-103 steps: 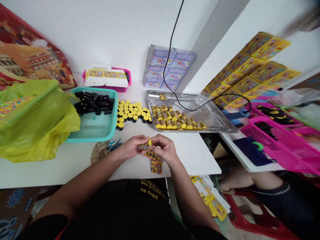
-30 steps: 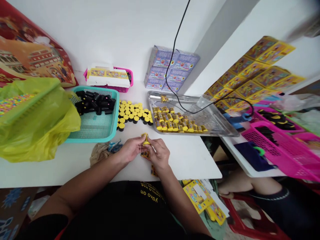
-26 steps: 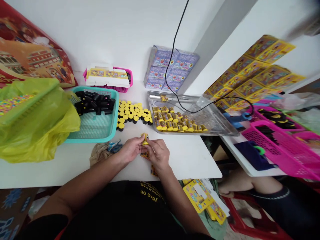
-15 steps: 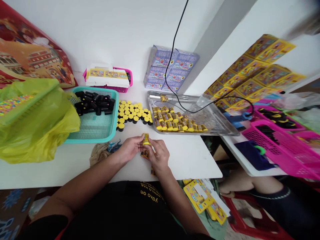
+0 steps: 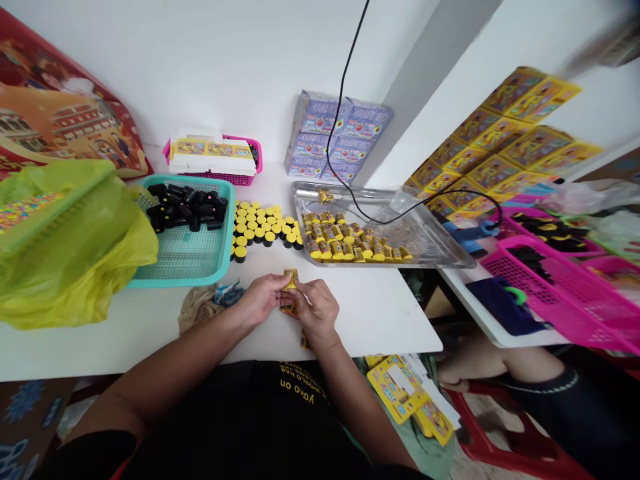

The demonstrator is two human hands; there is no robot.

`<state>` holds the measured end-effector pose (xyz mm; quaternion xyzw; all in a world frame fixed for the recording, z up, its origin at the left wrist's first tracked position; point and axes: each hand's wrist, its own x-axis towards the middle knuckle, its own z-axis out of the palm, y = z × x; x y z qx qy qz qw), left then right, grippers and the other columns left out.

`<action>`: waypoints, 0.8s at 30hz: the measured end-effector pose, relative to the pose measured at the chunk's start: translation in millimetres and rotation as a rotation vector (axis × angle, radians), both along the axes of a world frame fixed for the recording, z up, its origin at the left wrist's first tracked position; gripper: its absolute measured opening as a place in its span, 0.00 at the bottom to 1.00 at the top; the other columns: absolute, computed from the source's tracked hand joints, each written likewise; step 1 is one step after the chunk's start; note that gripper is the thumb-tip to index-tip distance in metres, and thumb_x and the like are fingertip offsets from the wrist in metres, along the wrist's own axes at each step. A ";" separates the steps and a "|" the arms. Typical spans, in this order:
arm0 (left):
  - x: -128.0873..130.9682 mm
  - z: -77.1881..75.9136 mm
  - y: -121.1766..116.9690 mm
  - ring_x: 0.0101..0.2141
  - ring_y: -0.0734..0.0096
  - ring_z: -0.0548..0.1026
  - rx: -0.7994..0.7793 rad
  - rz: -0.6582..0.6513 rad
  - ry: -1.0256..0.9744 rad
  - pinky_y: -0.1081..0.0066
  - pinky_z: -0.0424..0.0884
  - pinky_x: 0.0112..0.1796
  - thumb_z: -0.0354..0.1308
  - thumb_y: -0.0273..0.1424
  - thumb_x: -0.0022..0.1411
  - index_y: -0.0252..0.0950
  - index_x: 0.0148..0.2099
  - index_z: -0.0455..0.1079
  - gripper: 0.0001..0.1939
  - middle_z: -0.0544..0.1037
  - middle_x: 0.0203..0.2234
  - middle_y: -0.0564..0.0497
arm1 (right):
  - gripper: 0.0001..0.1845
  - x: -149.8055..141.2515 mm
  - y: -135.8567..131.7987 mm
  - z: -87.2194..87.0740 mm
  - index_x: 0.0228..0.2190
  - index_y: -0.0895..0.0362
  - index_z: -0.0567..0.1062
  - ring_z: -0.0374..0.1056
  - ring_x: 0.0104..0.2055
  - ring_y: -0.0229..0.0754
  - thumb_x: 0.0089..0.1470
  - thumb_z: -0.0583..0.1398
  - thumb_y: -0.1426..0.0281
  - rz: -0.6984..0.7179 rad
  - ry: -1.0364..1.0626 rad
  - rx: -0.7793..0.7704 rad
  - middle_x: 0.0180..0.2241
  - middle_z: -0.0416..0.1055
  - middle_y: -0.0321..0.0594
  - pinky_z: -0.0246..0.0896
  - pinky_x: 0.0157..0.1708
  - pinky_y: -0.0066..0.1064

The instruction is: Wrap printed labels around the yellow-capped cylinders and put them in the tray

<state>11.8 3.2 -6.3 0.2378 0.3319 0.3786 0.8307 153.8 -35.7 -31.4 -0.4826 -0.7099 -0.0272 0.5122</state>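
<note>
My left hand [image 5: 261,298] and my right hand [image 5: 317,308] meet near the front edge of the white table [image 5: 380,313]. Both pinch one small yellow-labelled cylinder [image 5: 291,278] held upright between the fingertips. Under my hands lies a strip of yellow stickers [image 5: 289,309], partly hidden. Beyond them stands a cluster of yellow-capped black cylinders [image 5: 263,224]. A metal tray [image 5: 430,247] to the right holds rows of labelled yellow cylinders [image 5: 350,244].
A teal basket [image 5: 190,260] holds black cylinders [image 5: 187,205]. A yellow-green plastic bag [image 5: 70,247] sits at left, purple boxes [image 5: 333,137] and a pink basket [image 5: 240,177] at the back. A black cable [image 5: 350,100] hangs over the tray. Pink baskets [image 5: 565,287] and another person's legs [image 5: 505,370] are right.
Since the earliest frame the sticker strip that hung from my hands has gone down to the table, and the cylinder now stands wrapped between my fingertips. My hands have hardly shifted in the last second.
</note>
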 end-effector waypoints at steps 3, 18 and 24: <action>0.1 -0.6 -0.3 0.25 0.69 0.75 -0.028 -0.019 0.002 0.69 0.70 0.33 0.66 0.31 0.52 0.30 0.29 0.70 0.10 0.76 0.23 0.46 | 0.08 1.3 -0.3 -0.1 0.37 0.53 0.77 0.65 0.29 0.40 0.56 0.59 0.74 -0.002 -0.023 0.042 0.25 0.69 0.38 0.64 0.29 0.35; -3.5 1.0 5.4 0.23 0.69 0.76 0.029 -0.083 0.011 0.71 0.71 0.27 0.62 0.39 0.57 0.33 0.35 0.67 0.14 0.77 0.24 0.47 | 0.11 -1.9 -0.8 6.6 0.39 0.56 0.76 0.71 0.31 0.39 0.57 0.59 0.65 0.027 0.367 -0.330 0.30 0.74 0.38 0.69 0.33 0.32; -1.3 3.6 2.5 0.20 0.72 0.74 0.114 0.058 0.143 0.73 0.69 0.25 0.68 0.37 0.51 0.34 0.36 0.65 0.17 0.76 0.22 0.51 | 0.12 0.5 1.2 14.2 0.37 0.55 0.75 0.69 0.28 0.36 0.49 0.64 0.65 0.015 0.133 -0.337 0.29 0.72 0.35 0.68 0.30 0.29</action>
